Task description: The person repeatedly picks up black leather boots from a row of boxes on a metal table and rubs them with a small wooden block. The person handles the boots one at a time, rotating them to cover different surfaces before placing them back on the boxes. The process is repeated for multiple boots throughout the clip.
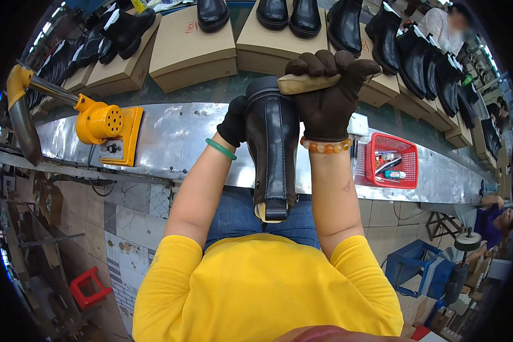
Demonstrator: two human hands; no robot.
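Note:
A black leather boot (273, 142) hangs over the near edge of the metal bench, its heel end up and away from me, its top opening toward my lap. My left hand (232, 121), in a dark brown glove, grips the boot from its left side; the fingers are partly hidden behind it. In my right hand (330, 102), gloved alike, a pale tan oblong block (308, 84) lies under curled fingers. One end of this block is close to the boot's heel; whether they touch I cannot tell.
Brown shoeboxes (192, 48) with black boots on top line the far side. A yellow lamp-like device (100, 122) stands left on the metal bench (176, 134). At right sits a red basket (376, 183) of small items. A red stool (90, 288) is on the floor; other people are farther off.

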